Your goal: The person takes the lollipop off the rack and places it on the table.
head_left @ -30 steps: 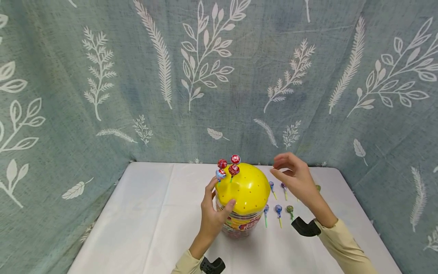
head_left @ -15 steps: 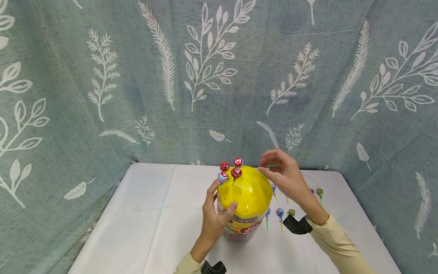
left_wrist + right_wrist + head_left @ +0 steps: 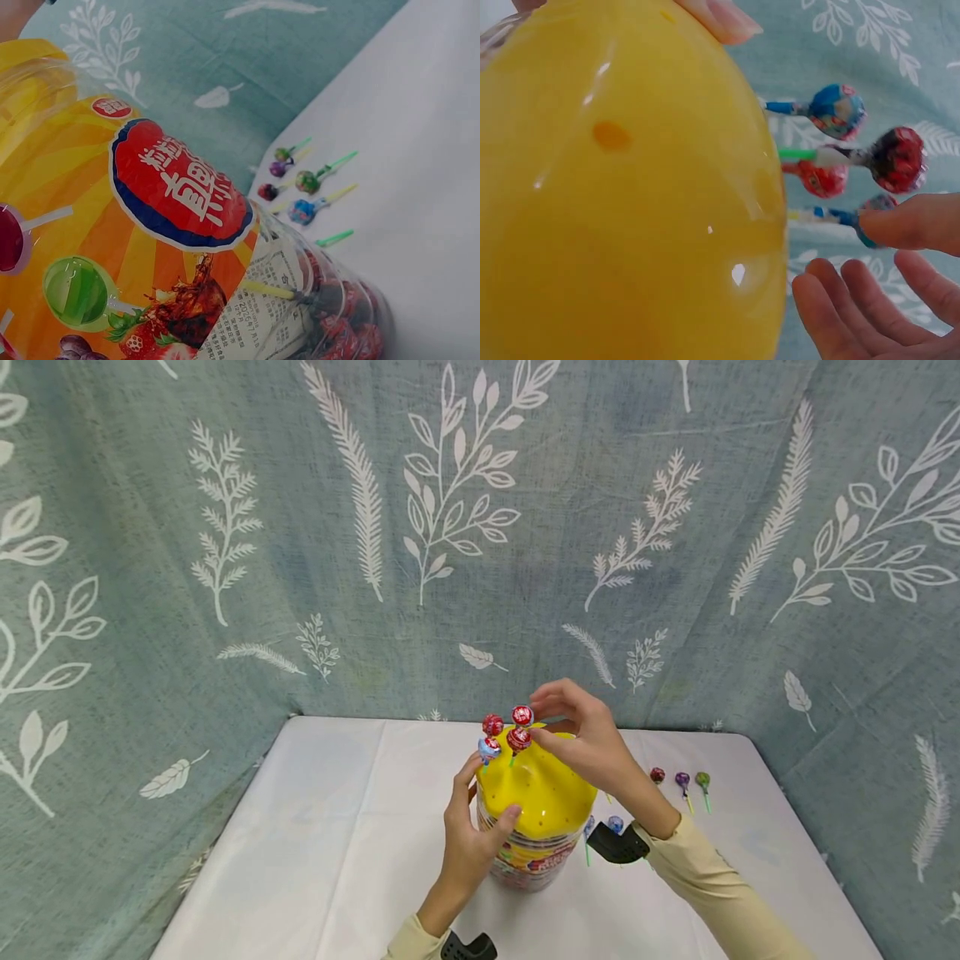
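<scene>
A clear candy jar [image 3: 536,856] with a domed yellow lid [image 3: 551,789] stands upright on the table. My left hand [image 3: 468,839] grips the jar's left side, its thumb on the lid. Several wrapped lollipops stand by their sticks in holes at the lid's back left, among them a blue lollipop [image 3: 489,750] and a dark red lollipop [image 3: 518,739]. My right hand [image 3: 588,743] is over the lid's back, fingertips right at the red lollipop [image 3: 522,716] farthest back. In the right wrist view its thumb [image 3: 911,221] overlaps that lollipop's head, while the other fingers spread apart below.
More lollipops lie on the white table [image 3: 337,827] right of the jar, including a purple one [image 3: 682,780] and a green one [image 3: 702,779]; the right forearm partly hides others. Red wrapped candies [image 3: 352,337] show inside the jar's base. A leaf-patterned curtain [image 3: 360,635] surrounds the table.
My right hand has moved left from above the loose lollipops to the lollipops standing in the lid. The left hand keeps its grip on the jar.
</scene>
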